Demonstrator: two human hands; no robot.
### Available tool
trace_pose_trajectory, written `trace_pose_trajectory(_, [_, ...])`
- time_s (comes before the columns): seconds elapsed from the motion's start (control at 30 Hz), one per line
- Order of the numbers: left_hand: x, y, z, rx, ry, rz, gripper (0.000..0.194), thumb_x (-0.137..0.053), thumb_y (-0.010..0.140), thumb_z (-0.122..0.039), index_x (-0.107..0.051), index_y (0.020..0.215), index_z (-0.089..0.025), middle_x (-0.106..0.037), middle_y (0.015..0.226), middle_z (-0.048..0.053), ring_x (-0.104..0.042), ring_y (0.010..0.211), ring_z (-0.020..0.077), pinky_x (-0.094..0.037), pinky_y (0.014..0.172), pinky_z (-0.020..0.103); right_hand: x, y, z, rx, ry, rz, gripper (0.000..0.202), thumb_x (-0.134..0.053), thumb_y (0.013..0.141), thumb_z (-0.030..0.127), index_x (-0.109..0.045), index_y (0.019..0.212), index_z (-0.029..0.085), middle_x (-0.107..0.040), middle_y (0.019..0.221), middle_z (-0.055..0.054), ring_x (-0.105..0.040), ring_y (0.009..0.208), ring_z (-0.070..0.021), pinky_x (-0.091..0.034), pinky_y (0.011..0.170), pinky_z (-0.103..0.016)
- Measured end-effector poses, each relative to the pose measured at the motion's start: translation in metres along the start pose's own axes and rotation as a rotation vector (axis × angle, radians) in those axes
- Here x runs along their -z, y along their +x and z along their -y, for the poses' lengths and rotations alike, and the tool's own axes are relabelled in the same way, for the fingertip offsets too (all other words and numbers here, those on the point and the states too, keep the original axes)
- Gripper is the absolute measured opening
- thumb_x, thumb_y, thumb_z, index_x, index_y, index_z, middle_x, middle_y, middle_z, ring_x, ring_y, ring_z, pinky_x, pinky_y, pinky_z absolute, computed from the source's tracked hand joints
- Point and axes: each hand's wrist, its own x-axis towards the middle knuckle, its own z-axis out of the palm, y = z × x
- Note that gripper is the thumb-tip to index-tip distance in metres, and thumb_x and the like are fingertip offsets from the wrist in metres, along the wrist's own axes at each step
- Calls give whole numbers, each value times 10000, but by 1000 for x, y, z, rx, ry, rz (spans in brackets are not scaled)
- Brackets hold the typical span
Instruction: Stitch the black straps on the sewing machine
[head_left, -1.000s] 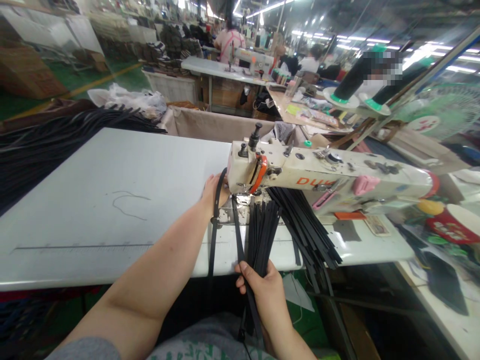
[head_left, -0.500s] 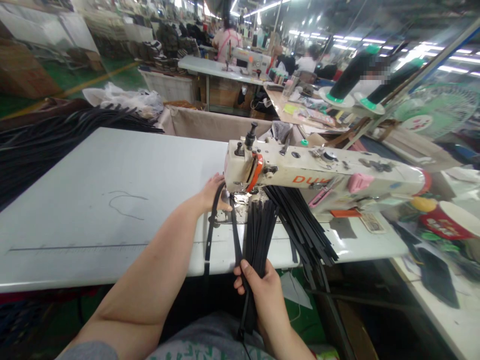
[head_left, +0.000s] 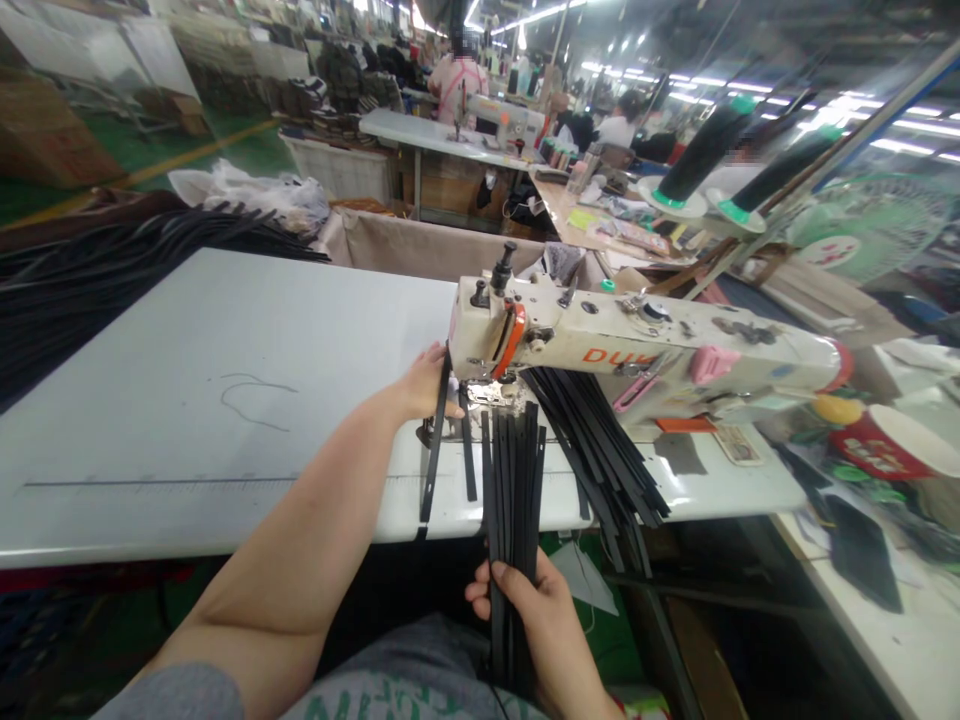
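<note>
My right hand [head_left: 529, 600] is closed around a bundle of narrow black straps [head_left: 514, 490] at the table's front edge, their upper ends fanned below the presser foot. At the needle end of the white sewing machine [head_left: 555, 325], my left hand [head_left: 429, 385] grips a black strap [head_left: 432, 470] that runs down over the front edge. Part of its fingers is hidden by the strap and the machine head. Between the two hands, a short strap end [head_left: 469, 460] lies on the table from the needle area. More black straps [head_left: 600, 450] lie under the machine arm.
A loose thread [head_left: 255, 400] lies on the white table [head_left: 315, 320]. Long black straps [head_left: 112, 280] are heaped at the left. Thread cones [head_left: 701, 155], a fan [head_left: 870, 225] and a red-and-white tub [head_left: 885, 440] are at the right. People work at machines behind.
My right hand has let one strap slip from its thumb and moved slightly down with the bundle. That strap's end now rests on the table. The strap at my left hand hangs straighter.
</note>
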Motion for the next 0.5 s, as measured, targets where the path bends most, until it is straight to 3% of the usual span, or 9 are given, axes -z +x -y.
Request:
trace_pose_trajectory(0.2, [2, 1, -5, 7, 51, 45, 947, -1025, 570, -417, -752, 1441, -164, -648, 1591, 188, -497, 1563, 503, -367, 1368, 628, 10, -2, -8, -11, -52, 30, 634, -1071, 673, 630, -710, 928, 175, -836, 787, -65, -806, 636, -201, -615, 578, -261])
trace_pose_trajectory(0.37, [5, -1, -12, -6, 73, 30, 881, -1029, 572, -417, -779, 1396, -227, -678, 1564, 132, -526, 1530, 477, -415, 1342, 577, 13, -4, -14, -11, -70, 38, 671, -1063, 649, 680, -663, 883, 195, -813, 730, -41, -786, 597, -194, -587, 541, -250])
trace_pose_trajectory(0.5, [7, -2, -15, -12, 65, 29, 885, -1036, 563, -400, -784, 1390, -211, -669, 1582, 140, -538, 1519, 471, -423, 1335, 567, 10, -6, -15, 8, -66, 40, 660, -1068, 655, 666, -680, 895, 189, -815, 737, -49, -785, 613, -191, -596, 562, -254])
